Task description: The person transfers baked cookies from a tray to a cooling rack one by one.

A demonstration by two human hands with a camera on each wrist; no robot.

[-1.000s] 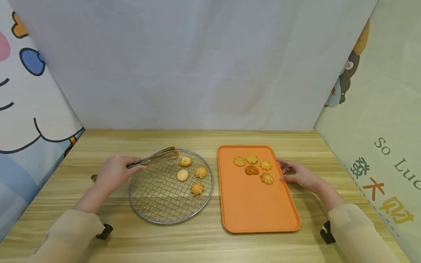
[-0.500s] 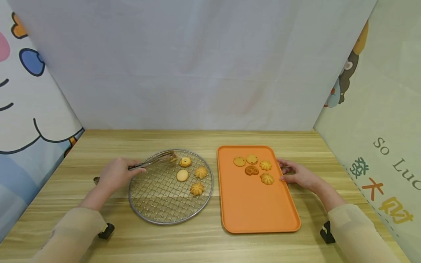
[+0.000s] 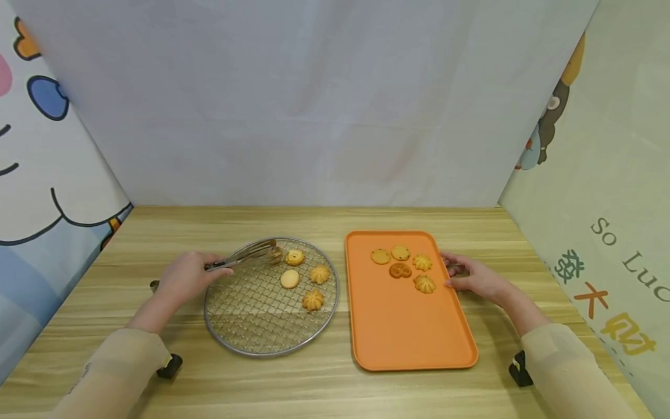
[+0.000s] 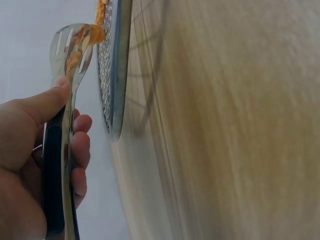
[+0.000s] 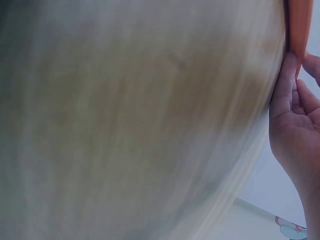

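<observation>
1. Tongs held in left hand, fingers curled round the handle; tips over the far-left part of the wire rack, beside a cookie.
2. Right hand relaxed, fingers touching the right edge of the orange tray on the counter.

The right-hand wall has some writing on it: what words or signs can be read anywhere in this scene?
"So Lu": dark letters on the right-hand wall panel, cut off by the frame edge.
Three large Chinese characters, green, orange and yellow, below that on the same panel; I cannot read them reliably.
Nothing readable on the orange tray, the wire rack or the tongs.
</observation>
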